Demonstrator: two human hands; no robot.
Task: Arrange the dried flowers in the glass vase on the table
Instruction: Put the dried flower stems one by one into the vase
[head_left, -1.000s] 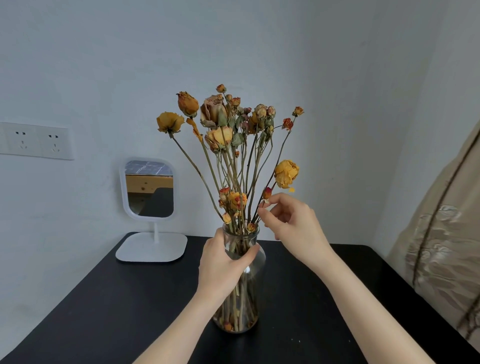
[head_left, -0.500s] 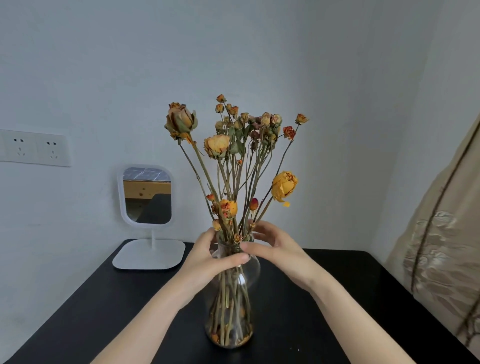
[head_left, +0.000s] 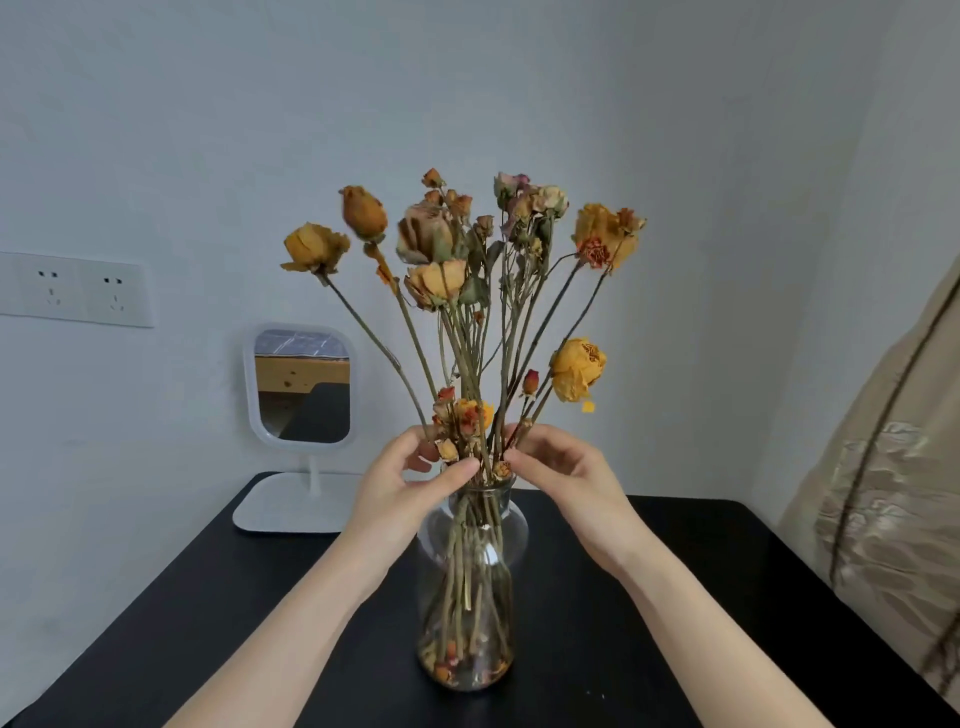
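A clear glass vase (head_left: 470, 597) stands on the black table (head_left: 649, 623), holding a bunch of dried yellow and orange roses (head_left: 467, 270) whose stems fan out above its neck. My left hand (head_left: 405, 488) pinches the stems from the left just above the vase rim. On the other side, my right hand (head_left: 561, 467) grips the stems at the same height, fingertips close to those of the left hand. One yellow rose (head_left: 576, 366) hangs low on the right. Loose petals lie at the vase bottom.
A small white standing mirror (head_left: 301, 384) sits at the table's back left corner against the wall. Two wall sockets (head_left: 78, 288) are on the left wall. A beige curtain (head_left: 883, 467) hangs at the right, close to the table edge.
My left hand has risen from the vase neck to the stems. Both hands now pinch the bunch above the rim, and the flower heads have spread wider apart.
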